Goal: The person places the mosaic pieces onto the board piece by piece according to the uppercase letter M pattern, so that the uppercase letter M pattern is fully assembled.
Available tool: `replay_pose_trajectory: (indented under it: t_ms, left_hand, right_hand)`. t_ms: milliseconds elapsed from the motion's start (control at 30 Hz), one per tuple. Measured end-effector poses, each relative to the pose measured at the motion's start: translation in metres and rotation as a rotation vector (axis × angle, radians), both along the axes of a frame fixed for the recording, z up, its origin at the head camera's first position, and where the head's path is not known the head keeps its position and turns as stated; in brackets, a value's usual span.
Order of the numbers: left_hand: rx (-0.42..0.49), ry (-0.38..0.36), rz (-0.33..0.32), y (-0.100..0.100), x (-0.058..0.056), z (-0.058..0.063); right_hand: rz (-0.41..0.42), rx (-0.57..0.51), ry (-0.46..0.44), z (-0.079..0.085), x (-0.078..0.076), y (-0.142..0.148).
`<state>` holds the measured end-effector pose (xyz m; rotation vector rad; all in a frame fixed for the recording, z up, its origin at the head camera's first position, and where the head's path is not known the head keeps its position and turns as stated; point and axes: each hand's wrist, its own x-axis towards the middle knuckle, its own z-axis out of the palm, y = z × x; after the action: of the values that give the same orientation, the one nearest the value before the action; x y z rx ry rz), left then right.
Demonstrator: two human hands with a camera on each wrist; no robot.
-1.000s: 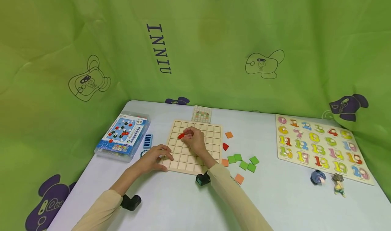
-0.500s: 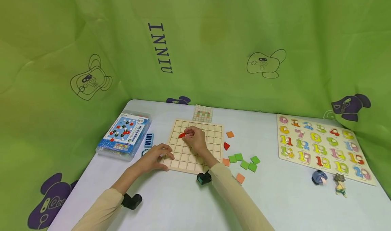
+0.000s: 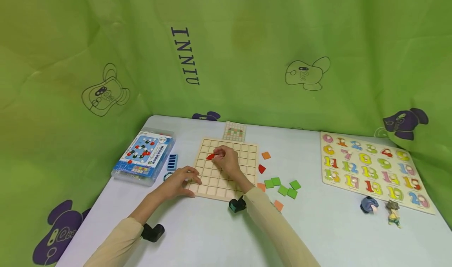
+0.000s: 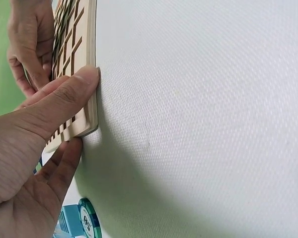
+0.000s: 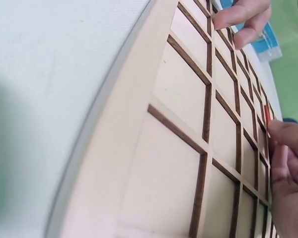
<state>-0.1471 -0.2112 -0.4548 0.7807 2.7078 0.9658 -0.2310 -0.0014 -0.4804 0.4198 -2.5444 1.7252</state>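
Observation:
A square wooden grid board (image 3: 248, 161) lies on the white table. My left hand (image 3: 179, 181) grips its near left corner, with the thumb (image 4: 72, 94) on the near edge and the other fingers round the side. Over the upper left cells, my right hand (image 3: 227, 160) pinches a red quarter-circle tile (image 3: 210, 156) between thumb and fingertips. In the right wrist view only a thin red sliver of that tile (image 5: 267, 112) shows beside the thumb. A small printed pattern card (image 3: 234, 132) lies behind the board.
Right of the board lie another red quarter-circle tile (image 3: 261, 168), an orange tile (image 3: 266, 155) and several green tiles (image 3: 283, 190). A boxed molecule set (image 3: 144, 156) and a blue block (image 3: 172, 162) stand left. Far right are a number puzzle (image 3: 370, 169) and two small figurines (image 3: 393, 213).
The whole head view has shifted slightly. Both hands stay in nearly the same place on the board, and the red tile stays at the right fingertips.

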Motion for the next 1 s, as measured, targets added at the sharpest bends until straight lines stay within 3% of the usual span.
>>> replay_pose_trajectory:
  t_ms: [300, 467, 533, 667, 833, 1000]
  left_hand:
    - [-0.010, -0.008, 0.016, -0.004, 0.002, -0.002]
    - [-0.005, -0.014, 0.015, -0.005, 0.002, -0.003]
    - [-0.010, -0.011, 0.017, -0.005, 0.002, -0.002]
    - [-0.022, -0.005, 0.014, -0.004, 0.001, -0.001]
    - [-0.029, -0.002, 0.006, -0.002, 0.001, -0.002]
    - [-0.026, -0.004, 0.005, -0.002, 0.000, -0.003]
  right_hand:
    - [0.119, -0.143, -0.021, 0.004, 0.011, 0.021]
    - [0.197, -0.180, -0.052, 0.024, 0.029, 0.049]
    - [0.201, -0.168, -0.067, 0.034, 0.037, 0.060]
    - [0.168, -0.179, -0.070, 0.038, 0.046, 0.083]
    - [0.128, -0.154, -0.071, 0.022, 0.047, 0.115]
    - [0.117, -0.083, -0.007, 0.012, 0.051, 0.152]
